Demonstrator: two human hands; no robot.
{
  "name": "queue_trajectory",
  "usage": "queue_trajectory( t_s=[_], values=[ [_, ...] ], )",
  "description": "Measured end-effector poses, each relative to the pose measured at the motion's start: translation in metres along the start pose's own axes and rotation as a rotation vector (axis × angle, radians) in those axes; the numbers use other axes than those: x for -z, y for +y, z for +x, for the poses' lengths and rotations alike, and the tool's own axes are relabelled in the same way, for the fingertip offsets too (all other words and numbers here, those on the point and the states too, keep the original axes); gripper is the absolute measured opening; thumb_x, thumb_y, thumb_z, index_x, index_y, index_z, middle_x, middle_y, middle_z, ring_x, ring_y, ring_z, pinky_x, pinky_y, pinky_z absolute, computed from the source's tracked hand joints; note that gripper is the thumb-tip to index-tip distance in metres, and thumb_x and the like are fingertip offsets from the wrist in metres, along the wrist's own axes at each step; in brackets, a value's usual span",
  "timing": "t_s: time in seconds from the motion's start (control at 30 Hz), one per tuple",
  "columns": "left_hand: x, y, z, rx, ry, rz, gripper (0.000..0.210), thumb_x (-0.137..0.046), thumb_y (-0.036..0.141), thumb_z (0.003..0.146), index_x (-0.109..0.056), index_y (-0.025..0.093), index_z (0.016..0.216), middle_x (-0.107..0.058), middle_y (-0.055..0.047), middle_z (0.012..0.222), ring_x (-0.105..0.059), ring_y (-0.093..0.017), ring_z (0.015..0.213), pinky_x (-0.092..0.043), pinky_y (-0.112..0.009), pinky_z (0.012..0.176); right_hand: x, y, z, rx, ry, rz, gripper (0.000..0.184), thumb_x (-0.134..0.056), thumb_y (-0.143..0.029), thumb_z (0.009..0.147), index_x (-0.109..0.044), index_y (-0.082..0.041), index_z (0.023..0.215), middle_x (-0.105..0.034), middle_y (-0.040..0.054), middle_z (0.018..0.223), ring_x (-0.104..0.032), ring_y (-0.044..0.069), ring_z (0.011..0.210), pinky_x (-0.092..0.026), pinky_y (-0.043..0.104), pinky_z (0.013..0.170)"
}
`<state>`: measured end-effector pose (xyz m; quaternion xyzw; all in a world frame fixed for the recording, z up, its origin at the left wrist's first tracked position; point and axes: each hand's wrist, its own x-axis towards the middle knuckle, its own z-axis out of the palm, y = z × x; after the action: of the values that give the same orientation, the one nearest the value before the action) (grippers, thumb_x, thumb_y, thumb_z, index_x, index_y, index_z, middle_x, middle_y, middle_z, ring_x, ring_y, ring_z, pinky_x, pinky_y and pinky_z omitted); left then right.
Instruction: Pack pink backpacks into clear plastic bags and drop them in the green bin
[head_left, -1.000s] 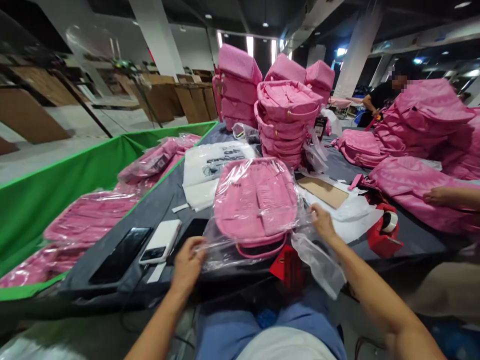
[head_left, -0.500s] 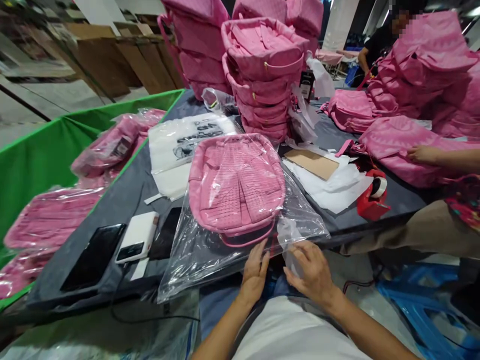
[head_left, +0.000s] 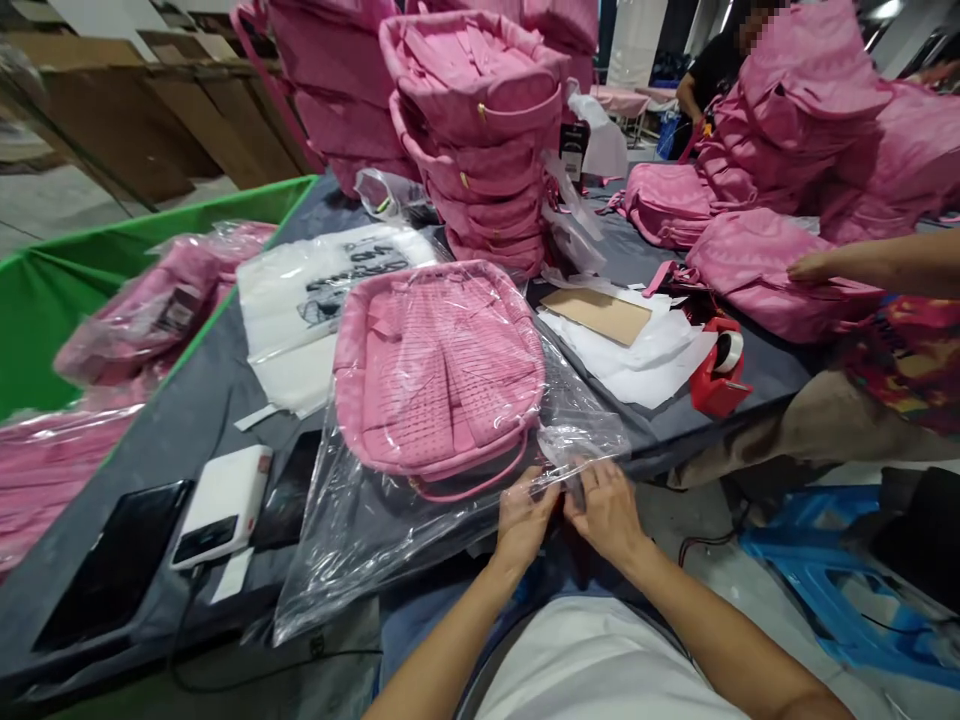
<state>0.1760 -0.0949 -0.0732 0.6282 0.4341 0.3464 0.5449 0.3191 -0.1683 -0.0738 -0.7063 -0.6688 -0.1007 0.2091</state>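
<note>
Pink backpack (head_left: 442, 375) lying in clear plastic bag (head_left: 352, 540); left hand (head_left: 521, 522) and right hand (head_left: 610, 512) touching bag's edge; under glare, I'm failing to tell either grip.

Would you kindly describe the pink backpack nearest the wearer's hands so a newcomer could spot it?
On the dark table, find the central stack of pink bags. Just in front, nearer the camera, lies the pink backpack, sheathed in clear plastic, unlike the unwrapped stack behind it.
</note>
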Motion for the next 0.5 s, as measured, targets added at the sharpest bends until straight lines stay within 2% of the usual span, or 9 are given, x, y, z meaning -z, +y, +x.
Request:
queue_trajectory(
  t_s=[0.1,0.23,0.3,0.4,0.43,0.5],
  values=[
    [0.001,-0.004,0.000,0.039,0.008,-0.012,0.037,-0.067,0.055,0.079,-0.071,0.018,0.085,-0.074,-0.003,0.076,-0.066,-0.018,0.066,-0.052,-0.027,0.065,-0.007,0.005,-0.004,0.008,0.062,-0.016,0.026,-0.058,-0.012,0.089,-0.069,-0.016,0.112,-0.072,0.0100,0.091,-0.064,0.024,0.085,-0.050,0.037,0.081],
    [-0.001,-0.010,-0.001,0.086,0.024,-0.050,0.046,-0.071,0.065,0.074,-0.063,0.019,0.068,-0.064,0.000,0.059,-0.058,-0.017,0.054,-0.048,-0.026,0.052,-0.004,-0.008,-0.027,0.136,0.056,0.075,0.022,-0.057,-0.011,0.088,-0.065,-0.019,0.107,-0.066,0.0046,0.082,-0.061,0.021,0.076,-0.049,0.034,0.073],
    [-0.003,-0.014,0.002,0.093,0.023,-0.116,0.050,-0.074,0.068,0.071,-0.065,0.019,0.073,-0.068,-0.002,0.065,-0.064,-0.020,0.059,-0.054,-0.028,0.056,-0.014,-0.017,-0.037,0.154,0.029,0.151,0.022,-0.062,-0.017,0.084,-0.063,-0.020,0.106,-0.068,0.0079,0.096,-0.064,0.023,0.090,-0.054,0.036,0.080],
    [-0.007,-0.024,0.010,0.153,-0.068,-0.215,0.057,-0.077,0.072,0.068,-0.073,0.019,0.090,-0.077,-0.005,0.085,-0.074,-0.027,0.075,-0.063,-0.035,0.072,-0.039,-0.015,-0.042,0.085,0.040,0.211,0.050,-0.071,-0.034,0.074,-0.058,-0.018,0.120,-0.060,0.0190,0.134,-0.059,0.034,0.125,-0.055,0.044,0.099],
    [-0.009,-0.030,0.012,0.183,-0.108,-0.238,0.059,-0.078,0.073,0.067,-0.075,0.020,0.092,-0.078,-0.006,0.089,-0.076,-0.029,0.076,-0.065,-0.037,0.073,-0.047,-0.011,-0.042,0.064,0.052,0.207,0.061,-0.072,-0.037,0.072,-0.054,-0.018,0.127,-0.057,0.0214,0.141,-0.056,0.036,0.130,-0.055,0.045,0.102],
    [-0.011,-0.042,0.015,0.208,-0.164,-0.257,0.060,-0.079,0.074,0.065,-0.077,0.021,0.093,-0.080,-0.008,0.090,-0.077,-0.032,0.076,-0.067,-0.041,0.071,-0.058,-0.002,-0.041,0.045,0.096,0.193,0.067,-0.067,-0.031,0.074,-0.046,-0.018,0.137,-0.061,0.0202,0.137,-0.064,0.033,0.122,-0.058,0.041,0.095]
  ],
)
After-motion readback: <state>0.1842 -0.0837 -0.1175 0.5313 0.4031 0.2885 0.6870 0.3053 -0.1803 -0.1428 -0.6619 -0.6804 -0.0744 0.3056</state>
